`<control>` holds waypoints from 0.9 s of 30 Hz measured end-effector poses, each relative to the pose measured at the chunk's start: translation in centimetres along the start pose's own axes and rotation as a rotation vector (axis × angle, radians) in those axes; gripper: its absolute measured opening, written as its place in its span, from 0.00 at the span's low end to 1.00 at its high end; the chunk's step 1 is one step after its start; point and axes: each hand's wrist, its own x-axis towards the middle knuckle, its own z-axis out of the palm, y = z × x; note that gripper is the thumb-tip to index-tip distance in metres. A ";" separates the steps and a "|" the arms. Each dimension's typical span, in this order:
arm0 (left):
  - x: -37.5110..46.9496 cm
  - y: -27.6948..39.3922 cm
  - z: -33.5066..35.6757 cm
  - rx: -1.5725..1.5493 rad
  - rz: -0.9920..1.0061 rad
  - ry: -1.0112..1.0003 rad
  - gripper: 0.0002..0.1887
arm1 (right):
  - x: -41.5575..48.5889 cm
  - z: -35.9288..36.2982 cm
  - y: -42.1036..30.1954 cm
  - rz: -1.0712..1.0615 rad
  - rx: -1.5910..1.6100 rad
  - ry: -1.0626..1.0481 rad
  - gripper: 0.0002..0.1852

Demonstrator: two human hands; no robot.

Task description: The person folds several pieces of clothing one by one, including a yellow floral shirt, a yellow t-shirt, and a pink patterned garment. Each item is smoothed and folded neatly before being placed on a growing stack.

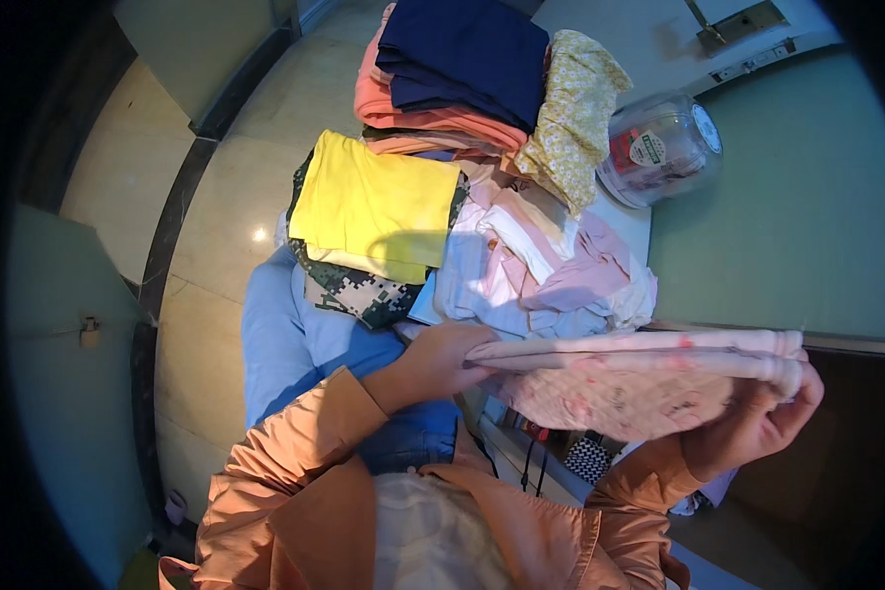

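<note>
A pink printed, quilted-looking cloth (619,383) is stretched sideways between my two hands, folded along its upper edge. My left hand (442,361) grips one end, close above my lap. At the other end, my right hand (774,413) holds the corner, its fingers partly behind the cloth. Just beyond lies a loose heap of pink, white and pale blue garments (538,258). Left of that heap, a folded yellow cloth (376,206) rests on a camouflage-patterned garment (354,291).
Farther off rises a stack of folded clothes with a navy garment (464,59) on top. Beside it are a yellow floral cloth (575,110) and a clear plastic jar (664,151) bearing a label. Dark cables (535,464) hang below the pink cloth. Tiled floor (214,221) lies to the left.
</note>
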 end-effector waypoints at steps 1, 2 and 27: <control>-0.5 -0.7 -0.3 0.016 -0.044 -0.050 0.14 | 0.4 -1.1 0.4 0.030 0.034 0.024 0.15; -1.2 -1.5 -0.5 0.023 -0.078 -0.087 0.14 | 0.7 -1.8 0.9 0.025 0.057 0.051 0.14; 4.9 1.8 -17.8 0.853 -0.209 0.162 0.15 | -9.6 0.6 18.9 0.573 -0.508 -0.098 0.13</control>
